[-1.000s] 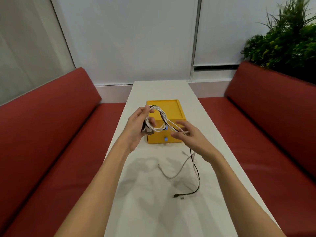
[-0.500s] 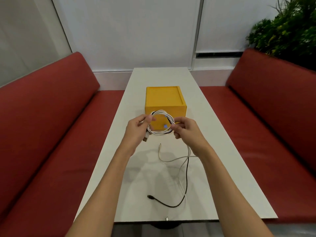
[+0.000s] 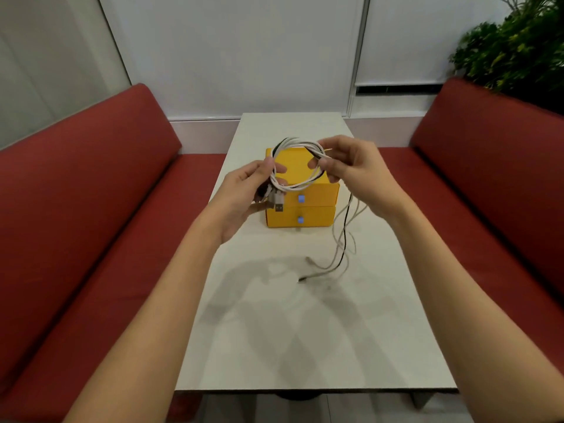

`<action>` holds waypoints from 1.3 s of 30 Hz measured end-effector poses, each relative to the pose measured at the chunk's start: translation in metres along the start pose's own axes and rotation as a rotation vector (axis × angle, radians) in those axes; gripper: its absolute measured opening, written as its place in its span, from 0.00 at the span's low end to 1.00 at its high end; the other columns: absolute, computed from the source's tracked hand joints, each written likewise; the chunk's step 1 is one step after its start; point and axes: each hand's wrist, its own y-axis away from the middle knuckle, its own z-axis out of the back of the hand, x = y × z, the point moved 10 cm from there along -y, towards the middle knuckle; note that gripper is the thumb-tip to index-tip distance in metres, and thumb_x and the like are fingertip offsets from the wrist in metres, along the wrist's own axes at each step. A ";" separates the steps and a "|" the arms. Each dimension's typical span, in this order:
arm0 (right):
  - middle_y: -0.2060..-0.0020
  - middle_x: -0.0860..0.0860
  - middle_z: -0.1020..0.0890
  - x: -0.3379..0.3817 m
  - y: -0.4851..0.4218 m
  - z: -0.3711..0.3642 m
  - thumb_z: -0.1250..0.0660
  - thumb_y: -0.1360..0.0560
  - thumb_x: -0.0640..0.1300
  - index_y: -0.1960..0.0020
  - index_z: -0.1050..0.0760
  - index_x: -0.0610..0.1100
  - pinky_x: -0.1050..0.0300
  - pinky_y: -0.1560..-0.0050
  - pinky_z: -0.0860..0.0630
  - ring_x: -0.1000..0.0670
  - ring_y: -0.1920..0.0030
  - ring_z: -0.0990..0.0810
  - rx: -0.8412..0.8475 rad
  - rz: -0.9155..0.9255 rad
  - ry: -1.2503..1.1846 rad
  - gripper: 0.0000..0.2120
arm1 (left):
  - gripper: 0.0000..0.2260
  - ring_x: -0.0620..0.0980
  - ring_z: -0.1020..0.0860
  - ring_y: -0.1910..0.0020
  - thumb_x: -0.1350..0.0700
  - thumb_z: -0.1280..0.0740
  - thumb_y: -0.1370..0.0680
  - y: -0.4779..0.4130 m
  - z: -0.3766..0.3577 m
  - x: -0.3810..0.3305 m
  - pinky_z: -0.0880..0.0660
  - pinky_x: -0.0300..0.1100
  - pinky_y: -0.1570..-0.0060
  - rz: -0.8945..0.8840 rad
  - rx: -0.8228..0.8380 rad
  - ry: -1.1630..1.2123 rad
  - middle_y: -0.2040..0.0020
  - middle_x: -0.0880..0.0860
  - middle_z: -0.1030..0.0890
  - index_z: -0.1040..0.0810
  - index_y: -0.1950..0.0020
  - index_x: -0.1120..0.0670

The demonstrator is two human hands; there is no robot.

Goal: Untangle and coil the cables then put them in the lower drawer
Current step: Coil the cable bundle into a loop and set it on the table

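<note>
A: The cables (image 3: 293, 187) between the left hand (image 3: 241, 193) and the right hand (image 3: 357, 172), what is their surface?

B: A smooth plastic sheath, white and black, with a little shine. The USB plug (image 3: 278, 206) just under the left hand has a bare metal tip.

A: And the yellow box (image 3: 314, 215) behind the hands?

B: Smooth and matt, it looks like plastic. Its 2 knobs (image 3: 301, 199) look like plastic also.

A: The table (image 3: 305, 331) below the hands?

B: Smooth, matt. The benches (image 3: 91, 193) outside each hand are matt upholstery; cloth or leatherette, I cannot tell.
</note>
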 end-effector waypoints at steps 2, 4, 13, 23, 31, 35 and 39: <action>0.57 0.43 0.16 0.003 0.000 -0.003 0.37 0.22 0.33 0.43 0.24 0.39 0.65 0.63 0.27 0.58 0.65 0.22 0.042 0.010 0.039 0.10 | 0.11 0.48 0.20 0.55 0.49 0.39 0.19 0.000 0.002 0.003 0.25 0.45 0.47 0.014 0.014 -0.011 0.54 0.50 0.16 0.19 0.48 0.52; 0.57 0.44 0.16 -0.003 0.002 -0.008 0.36 0.23 0.34 0.44 0.23 0.42 0.62 0.62 0.25 0.54 0.61 0.20 0.074 0.004 0.114 0.10 | 0.09 0.48 0.19 0.51 0.53 0.38 0.19 -0.001 0.005 0.008 0.26 0.44 0.44 0.022 -0.010 -0.044 0.50 0.52 0.16 0.21 0.44 0.54; 0.61 0.47 0.16 -0.017 0.010 -0.031 0.34 0.23 0.36 0.42 0.28 0.43 0.65 0.64 0.27 0.60 0.71 0.25 0.183 -0.064 0.225 0.11 | 0.07 0.43 0.19 0.64 0.56 0.35 0.21 -0.003 -0.011 -0.006 0.23 0.35 0.62 -0.102 0.033 -0.228 0.61 0.50 0.17 0.19 0.49 0.57; 0.71 0.58 0.23 -0.025 0.023 -0.029 0.37 0.21 0.46 0.51 0.18 0.40 0.67 0.66 0.33 0.61 0.72 0.29 0.194 -0.048 0.314 0.12 | 0.07 0.41 0.28 0.70 0.58 0.37 0.20 0.003 -0.012 0.019 0.29 0.33 0.68 0.053 0.057 0.034 0.61 0.51 0.18 0.20 0.50 0.59; 0.69 0.58 0.19 -0.019 0.023 -0.034 0.30 0.25 0.47 0.44 0.20 0.46 0.70 0.62 0.30 0.62 0.67 0.22 0.351 -0.057 0.414 0.11 | 0.08 0.40 0.33 0.74 0.58 0.36 0.20 0.011 -0.014 -0.001 0.34 0.33 0.70 -0.151 0.047 -0.409 0.72 0.43 0.21 0.17 0.51 0.56; 0.64 0.56 0.18 -0.016 0.019 -0.028 0.30 0.26 0.45 0.47 0.16 0.44 0.69 0.60 0.28 0.61 0.64 0.22 0.359 0.008 0.444 0.09 | 0.09 0.43 0.36 0.73 0.56 0.33 0.22 0.020 -0.025 0.003 0.38 0.32 0.71 -0.098 0.171 -0.476 0.72 0.51 0.30 0.16 0.56 0.58; 0.62 0.53 0.22 -0.028 0.022 -0.030 0.30 0.26 0.46 0.50 0.16 0.44 0.62 0.58 0.31 0.57 0.61 0.26 0.321 0.014 0.455 0.08 | 0.09 0.41 0.36 0.76 0.59 0.35 0.21 0.021 -0.024 0.009 0.38 0.31 0.73 -0.031 0.196 -0.428 0.78 0.44 0.29 0.18 0.59 0.58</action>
